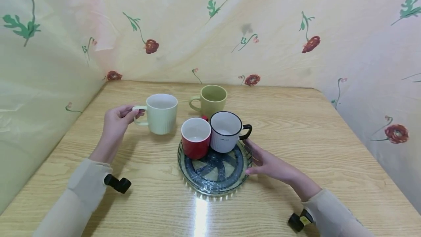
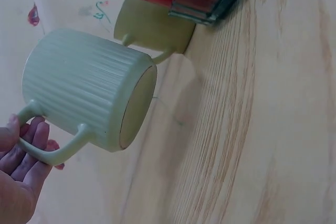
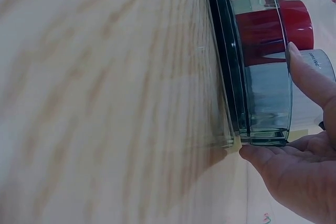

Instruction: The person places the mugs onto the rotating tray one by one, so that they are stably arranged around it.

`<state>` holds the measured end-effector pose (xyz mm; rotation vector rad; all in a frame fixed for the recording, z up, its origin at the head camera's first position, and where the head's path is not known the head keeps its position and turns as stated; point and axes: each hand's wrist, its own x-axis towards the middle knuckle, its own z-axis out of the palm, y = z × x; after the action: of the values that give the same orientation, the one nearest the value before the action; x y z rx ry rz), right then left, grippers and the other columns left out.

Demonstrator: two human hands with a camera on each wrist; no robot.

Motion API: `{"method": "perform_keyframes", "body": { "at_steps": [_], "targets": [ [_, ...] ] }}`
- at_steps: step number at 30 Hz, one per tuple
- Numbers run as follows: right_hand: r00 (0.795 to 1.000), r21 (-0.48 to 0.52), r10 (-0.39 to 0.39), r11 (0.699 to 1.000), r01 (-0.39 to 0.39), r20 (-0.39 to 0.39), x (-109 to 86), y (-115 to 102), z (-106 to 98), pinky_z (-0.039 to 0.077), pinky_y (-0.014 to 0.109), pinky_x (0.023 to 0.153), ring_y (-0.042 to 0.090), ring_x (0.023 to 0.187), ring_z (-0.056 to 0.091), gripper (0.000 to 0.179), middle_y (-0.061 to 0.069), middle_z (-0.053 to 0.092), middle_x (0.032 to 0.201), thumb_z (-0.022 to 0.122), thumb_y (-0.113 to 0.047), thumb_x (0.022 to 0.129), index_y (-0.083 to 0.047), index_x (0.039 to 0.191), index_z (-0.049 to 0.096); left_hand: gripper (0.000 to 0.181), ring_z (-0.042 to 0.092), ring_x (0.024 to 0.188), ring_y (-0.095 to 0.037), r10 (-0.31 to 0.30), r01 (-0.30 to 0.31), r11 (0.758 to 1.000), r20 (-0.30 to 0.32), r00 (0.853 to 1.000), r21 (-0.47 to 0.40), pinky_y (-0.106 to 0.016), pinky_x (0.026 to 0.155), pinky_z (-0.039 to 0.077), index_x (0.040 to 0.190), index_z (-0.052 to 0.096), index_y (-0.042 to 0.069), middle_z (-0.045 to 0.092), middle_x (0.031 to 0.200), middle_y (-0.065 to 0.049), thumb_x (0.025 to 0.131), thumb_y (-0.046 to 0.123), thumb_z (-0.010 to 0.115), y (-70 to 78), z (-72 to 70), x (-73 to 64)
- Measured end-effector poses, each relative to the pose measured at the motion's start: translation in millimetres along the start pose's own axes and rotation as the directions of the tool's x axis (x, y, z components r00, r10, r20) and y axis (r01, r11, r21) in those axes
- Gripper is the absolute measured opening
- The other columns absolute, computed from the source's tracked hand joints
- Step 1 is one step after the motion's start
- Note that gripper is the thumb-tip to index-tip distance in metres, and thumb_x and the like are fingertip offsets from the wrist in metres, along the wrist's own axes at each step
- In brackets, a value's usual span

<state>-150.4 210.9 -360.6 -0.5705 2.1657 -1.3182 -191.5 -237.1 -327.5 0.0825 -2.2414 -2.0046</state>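
Note:
My left hand point(image 1: 123, 116) pinches the handle of a pale green ribbed mug point(image 1: 162, 114). This mug is held upright above the table, and its bare underside shows in the left wrist view. A round clear glass dish point(image 1: 215, 189) with a dark spoked pattern on its bottom stands at the middle. My right hand point(image 1: 271, 164) holds the dish's right side, thumb at the rim and fingers along the outer wall. Inside the dish sit a red mug point(image 1: 195, 145), white within, and a white mug point(image 1: 223, 140) with a black rim and black handle, side by side.
An olive-green mug point(image 1: 212, 101) stands on the wooden table point(image 1: 296, 120) behind the dish, its handle to the left. Flower-printed cloth point(image 1: 197, 28) hangs along the back and sides. Small black cameras point(image 1: 117, 183) are worn at both wrists.

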Motion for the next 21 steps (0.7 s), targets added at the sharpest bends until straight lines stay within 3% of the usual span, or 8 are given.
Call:
{"method": "perform_keyframes", "body": {
  "at_steps": [9, 21],
  "targets": [
    [1.0, -0.007, -0.013, 1.0, 0.013, 0.004, -0.2, -0.7, -0.2, 0.013, 0.061, 0.118, 0.047, 0.147, 0.0, 0.104, 0.023, -0.01, 0.161, 0.069, -0.015, 0.088, -0.002, 0.153, -0.01, 0.04, 0.069, 0.081, 0.004, -0.023, 0.023, 1.0, 0.01, 1.0, -0.018, -0.011, 0.081, 0.055, 0.125, 0.051, -0.016, 0.071, 0.081, 0.021, 0.096, 0.011, 0.058, 4.9, -1.3, -17.3],
    [0.999, -0.003, -0.041, 0.999, 0.041, 0.001, -1.3, 0.2, 0.5, 0.013, 0.062, 0.117, 0.05, 0.145, 0.001, 0.104, 0.027, -0.01, 0.159, 0.07, -0.013, 0.087, 0.004, 0.152, -0.01, 0.043, 0.069, 0.084, 0.004, 0.028, -0.028, 1.0, 0.074, 0.997, 0.002, -0.011, 0.081, 0.055, 0.124, 0.05, -0.019, 0.072, 0.084, 0.02, 0.096, 0.011, 0.059, 7.8, -5.3, -42.0]
  ]
}}
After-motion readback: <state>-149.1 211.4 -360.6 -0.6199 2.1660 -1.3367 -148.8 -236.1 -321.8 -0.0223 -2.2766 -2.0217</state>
